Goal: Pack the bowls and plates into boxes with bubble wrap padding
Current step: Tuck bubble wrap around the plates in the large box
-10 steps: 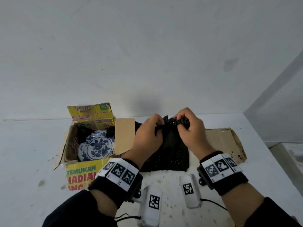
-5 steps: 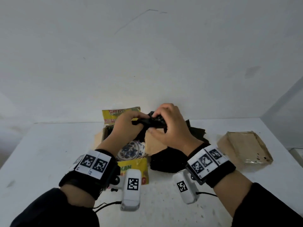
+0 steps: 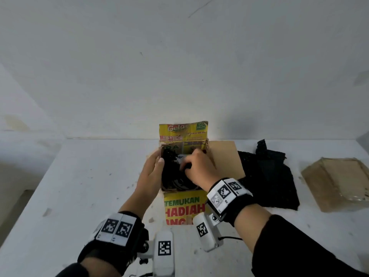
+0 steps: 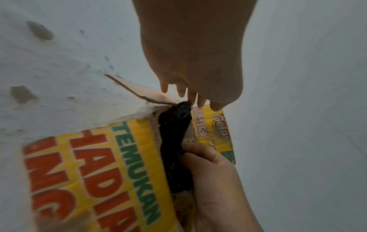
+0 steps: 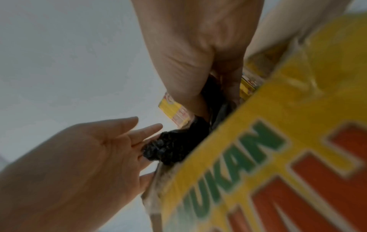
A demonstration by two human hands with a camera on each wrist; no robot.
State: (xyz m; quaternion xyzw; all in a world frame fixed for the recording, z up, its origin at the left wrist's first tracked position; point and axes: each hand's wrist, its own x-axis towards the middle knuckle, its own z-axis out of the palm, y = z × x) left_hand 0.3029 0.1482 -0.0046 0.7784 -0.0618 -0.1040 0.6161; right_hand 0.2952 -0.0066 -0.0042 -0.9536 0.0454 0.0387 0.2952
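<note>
Padding goes in: right hand [image 3: 196,166] grips black bubble wrap [image 3: 171,176], stuffing it into the yellow carton [image 3: 184,208]; left hand [image 3: 151,168], fingers straight, steadies its nine-o'clock wall.

A white, speckled counter [image 3: 83,176] carries a yellow printed box [image 3: 184,208] with its flaps open, a black sheet of bubble wrap [image 3: 267,176] just to its right, and a flattened brown cardboard box [image 3: 339,182] farther right

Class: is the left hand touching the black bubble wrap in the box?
Touching. The right wrist view shows the left hand's straight fingers against the black bubble wrap.
</note>
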